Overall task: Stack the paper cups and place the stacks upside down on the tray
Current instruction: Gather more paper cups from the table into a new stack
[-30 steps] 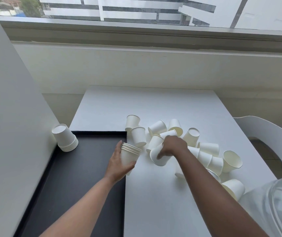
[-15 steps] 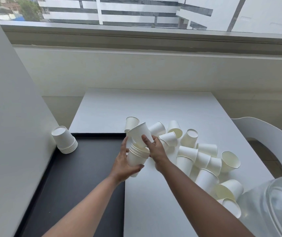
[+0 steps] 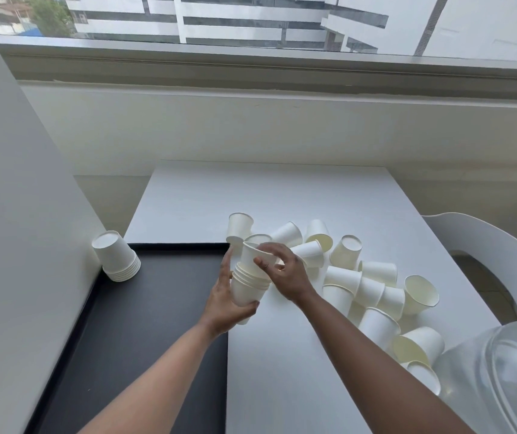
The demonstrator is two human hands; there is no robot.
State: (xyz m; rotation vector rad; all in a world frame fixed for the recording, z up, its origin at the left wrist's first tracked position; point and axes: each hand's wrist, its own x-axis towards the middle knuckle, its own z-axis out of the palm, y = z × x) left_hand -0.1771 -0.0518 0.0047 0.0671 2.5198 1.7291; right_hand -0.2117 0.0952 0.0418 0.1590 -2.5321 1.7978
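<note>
One stack (image 3: 116, 257) is set upside down at the tray's (image 3: 144, 308) far-left corner. A cup (image 3: 255, 256), pinched by the right hand (image 3: 285, 274), is seated on the stack (image 3: 247, 288) gripped by the left hand (image 3: 227, 303). Many cups (image 3: 373, 286) are left on the desk (image 3: 282, 198).

White table (image 3: 282, 195): black tray (image 3: 157, 296), loose cups (image 3: 373, 286).

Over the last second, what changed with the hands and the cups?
The right hand picked a loose cup out of the pile, carried it left and is now seating it in the stack that the left hand grips; the stack rose slightly. A few pile cups shifted. The upside-down stack on the black tray stayed where it was.
</note>
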